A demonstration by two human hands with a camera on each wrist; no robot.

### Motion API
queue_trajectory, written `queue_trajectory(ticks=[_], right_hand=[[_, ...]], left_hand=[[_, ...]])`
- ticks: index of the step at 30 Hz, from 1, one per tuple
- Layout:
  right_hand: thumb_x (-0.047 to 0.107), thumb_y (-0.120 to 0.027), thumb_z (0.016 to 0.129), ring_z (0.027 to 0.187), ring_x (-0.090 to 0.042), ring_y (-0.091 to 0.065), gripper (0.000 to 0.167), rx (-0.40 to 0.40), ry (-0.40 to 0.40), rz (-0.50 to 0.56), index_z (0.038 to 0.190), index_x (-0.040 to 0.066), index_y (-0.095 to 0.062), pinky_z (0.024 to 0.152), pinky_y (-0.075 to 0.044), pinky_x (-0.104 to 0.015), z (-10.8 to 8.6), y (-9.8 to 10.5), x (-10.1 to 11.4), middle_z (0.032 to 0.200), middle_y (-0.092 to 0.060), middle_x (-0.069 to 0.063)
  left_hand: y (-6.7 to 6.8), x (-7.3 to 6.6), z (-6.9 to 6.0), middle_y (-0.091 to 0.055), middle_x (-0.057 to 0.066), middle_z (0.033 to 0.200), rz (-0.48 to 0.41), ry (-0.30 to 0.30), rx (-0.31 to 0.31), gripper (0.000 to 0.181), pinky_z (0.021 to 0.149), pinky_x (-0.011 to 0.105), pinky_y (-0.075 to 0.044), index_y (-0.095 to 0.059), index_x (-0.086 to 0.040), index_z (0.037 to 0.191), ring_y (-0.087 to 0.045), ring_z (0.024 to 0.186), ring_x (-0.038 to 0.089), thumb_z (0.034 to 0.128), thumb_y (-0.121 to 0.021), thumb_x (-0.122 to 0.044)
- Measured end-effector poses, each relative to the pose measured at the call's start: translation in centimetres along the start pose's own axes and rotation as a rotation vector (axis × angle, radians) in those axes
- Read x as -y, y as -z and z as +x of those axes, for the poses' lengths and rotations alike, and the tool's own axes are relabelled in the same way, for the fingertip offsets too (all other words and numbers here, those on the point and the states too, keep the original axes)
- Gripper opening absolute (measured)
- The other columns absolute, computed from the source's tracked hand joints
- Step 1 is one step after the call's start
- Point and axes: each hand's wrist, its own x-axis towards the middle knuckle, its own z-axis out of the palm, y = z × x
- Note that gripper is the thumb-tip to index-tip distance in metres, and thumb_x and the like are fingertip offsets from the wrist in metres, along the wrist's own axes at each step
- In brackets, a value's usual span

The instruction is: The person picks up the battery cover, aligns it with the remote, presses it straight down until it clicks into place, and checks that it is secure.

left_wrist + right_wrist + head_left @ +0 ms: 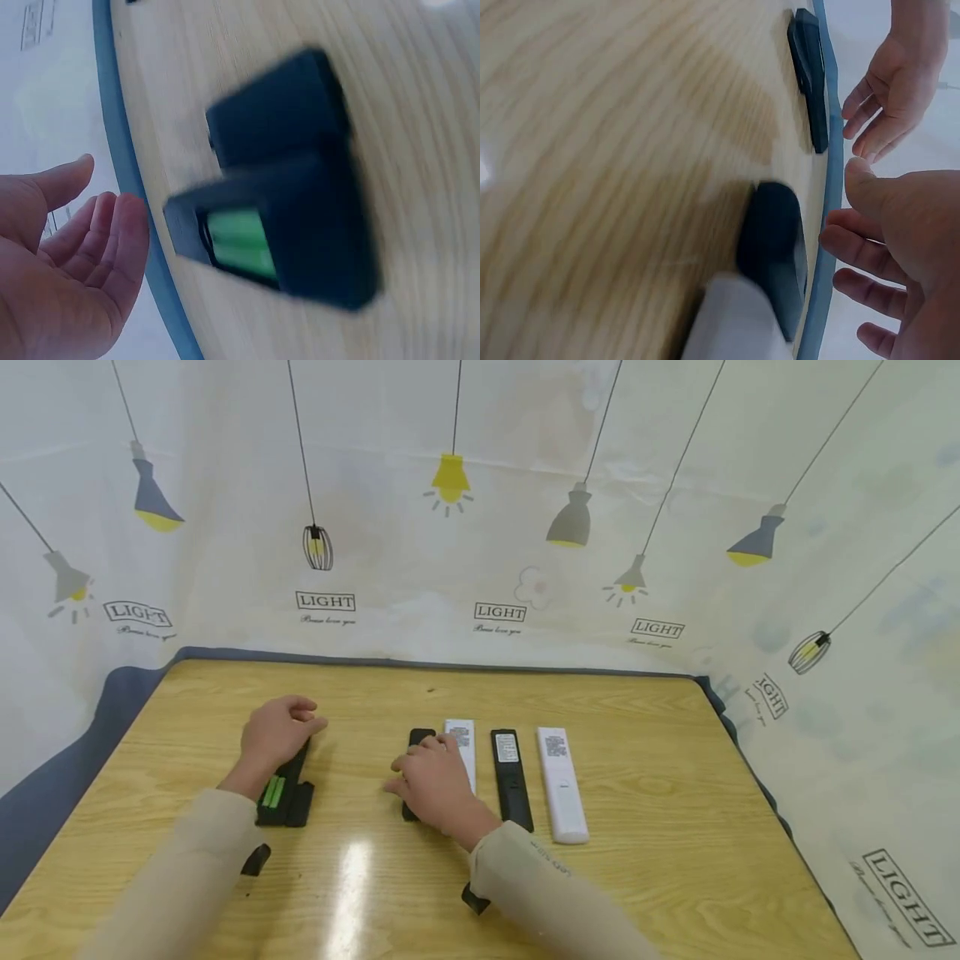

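Note:
My left hand [277,735] hovers over a black remote control [322,232] with its fingers loosely bent and nothing in them. That remote lies with its battery compartment uncovered, showing two green batteries [273,792]. Against its right side is a black battery cover [301,804]. My right hand [435,781] is above a second black remote control [422,736] and partly hides it. In the right wrist view its fingers are relaxed and apart from the remote. A white remote control [461,735] lies just right of that one, partly under the hand.
Further right on the wooden table [660,860] lie another black remote control [513,781] and another white remote control [562,785], both back side up. Behind the table's far edge hangs a pale curtain [405,560] printed with lamps.

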Motion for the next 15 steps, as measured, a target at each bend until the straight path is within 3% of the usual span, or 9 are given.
queue_trajectory(ticks=[4,7,15], right_hand=[[0.057,-0.052,0.094,0.110,-0.012,-0.056,0.034,0.025,0.019,-0.014,0.115,0.037,-0.070,0.103,-0.038,-0.036,0.7,-0.4,1.9,0.115,-0.069,0.015],[0.059,-0.049,0.095,0.112,-0.011,-0.056,0.035,0.040,0.036,-0.019,0.116,0.038,-0.068,0.103,-0.038,-0.035,1.2,-0.8,3.1,0.116,-0.068,0.016],[0.066,-0.043,0.093,0.114,-0.011,-0.057,0.043,0.055,0.047,-0.055,0.118,0.040,-0.066,0.104,-0.041,-0.036,2.6,-1.4,6.3,0.118,-0.065,0.015]], left_hand=[[1.5,2.0,-0.3,-0.064,0.023,0.121,0.018,0.041,0.000,0.049,0.077,0.045,-0.051,-0.057,0.000,0.130,-0.061,0.103,0.038,0.0966,-0.058,-0.036],[2.2,3.1,-0.5,-0.060,0.026,0.126,0.019,0.068,0.038,0.055,0.081,0.050,-0.050,-0.054,0.002,0.132,-0.058,0.109,0.042,0.0965,-0.058,-0.039],[2.7,4.4,-0.7,-0.054,0.031,0.132,0.024,0.133,0.160,0.068,0.084,0.050,-0.051,-0.048,0.006,0.135,-0.058,0.111,0.043,0.0934,-0.060,-0.046]])
